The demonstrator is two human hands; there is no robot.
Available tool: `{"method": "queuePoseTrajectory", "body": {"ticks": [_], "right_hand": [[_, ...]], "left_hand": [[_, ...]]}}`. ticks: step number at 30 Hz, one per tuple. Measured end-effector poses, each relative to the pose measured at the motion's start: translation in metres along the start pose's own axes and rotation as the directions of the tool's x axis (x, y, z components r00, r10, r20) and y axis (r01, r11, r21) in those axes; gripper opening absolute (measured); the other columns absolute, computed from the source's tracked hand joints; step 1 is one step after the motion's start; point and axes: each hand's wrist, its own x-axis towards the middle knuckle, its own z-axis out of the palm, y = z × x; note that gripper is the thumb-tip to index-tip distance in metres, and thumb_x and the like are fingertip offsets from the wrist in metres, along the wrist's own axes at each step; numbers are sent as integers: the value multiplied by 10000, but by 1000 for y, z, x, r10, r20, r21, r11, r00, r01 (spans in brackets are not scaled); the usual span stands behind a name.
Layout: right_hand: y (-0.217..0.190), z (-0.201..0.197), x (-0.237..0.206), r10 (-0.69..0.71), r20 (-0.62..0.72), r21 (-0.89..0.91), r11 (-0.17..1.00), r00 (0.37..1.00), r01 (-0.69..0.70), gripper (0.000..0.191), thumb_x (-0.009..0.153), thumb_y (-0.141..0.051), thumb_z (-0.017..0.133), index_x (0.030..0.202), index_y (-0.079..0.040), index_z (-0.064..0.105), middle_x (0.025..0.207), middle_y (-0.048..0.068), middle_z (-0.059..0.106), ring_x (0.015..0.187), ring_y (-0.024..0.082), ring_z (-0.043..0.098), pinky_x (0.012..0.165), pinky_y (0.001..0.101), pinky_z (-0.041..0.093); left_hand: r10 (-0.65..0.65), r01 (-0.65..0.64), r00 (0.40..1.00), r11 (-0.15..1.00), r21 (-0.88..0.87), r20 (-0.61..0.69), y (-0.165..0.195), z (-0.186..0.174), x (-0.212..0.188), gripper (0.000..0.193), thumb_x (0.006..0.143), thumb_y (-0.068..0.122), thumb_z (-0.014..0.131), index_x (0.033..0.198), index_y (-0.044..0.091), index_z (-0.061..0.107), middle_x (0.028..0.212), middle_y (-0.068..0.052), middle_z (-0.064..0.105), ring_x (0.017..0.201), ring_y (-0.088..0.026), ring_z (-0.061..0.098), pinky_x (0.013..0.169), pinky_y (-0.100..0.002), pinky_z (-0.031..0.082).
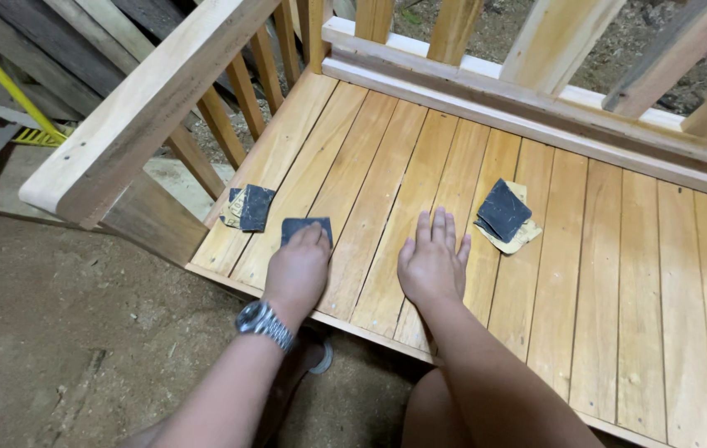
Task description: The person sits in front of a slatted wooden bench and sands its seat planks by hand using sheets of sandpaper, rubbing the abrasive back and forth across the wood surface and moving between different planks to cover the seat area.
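Left hand (298, 272) pressing down, fingers curled, on a dark sandpaper piece (305, 227) on the slatted wooden deck (619, 315), perhaps pinching it. Right hand (434, 264) flat, open, holding nothing. At 2 o'clock from it, another folded sandpaper (502, 211).

Plank deck (619, 274) lies bare right of the folded sandpaper stack (504, 214); left of the stack a sandpaper pair (250, 207); railing posts (241, 91) wall the edges.

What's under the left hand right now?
The left hand presses a dark sandpaper piece onto the slatted wooden deck. Only its far edge shows; the rest is covered.
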Motion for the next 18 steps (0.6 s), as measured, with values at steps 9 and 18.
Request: {"method": "queuePoseTrajectory", "body": {"ticks": [9, 18], "right_hand": [[-1, 0, -1, 0, 11, -33, 999, 1000, 1, 661, 960, -357, 429, 1551, -70, 353, 1658, 171, 242, 1547, 294, 157, 1224, 549, 70], [-4, 1, -2, 0, 10, -14, 1000, 1000, 0, 660, 959, -350, 423, 1558, -81, 345, 1668, 152, 227, 1553, 287, 154, 1223, 552, 67]], "left_hand": [[33, -33, 999, 994, -104, -5, -8, 1, -19, 341, 821, 8, 567, 1132, -59, 688, 1340, -181, 652, 1182, -275, 663, 950, -348, 538], [-29, 29, 1000, 994, -102, 3, 1, 4, -1, 382, 856, 17, 583, 1220, 19, 699, 1352, -202, 651, 1157, -268, 677, 974, -349, 533]]}}
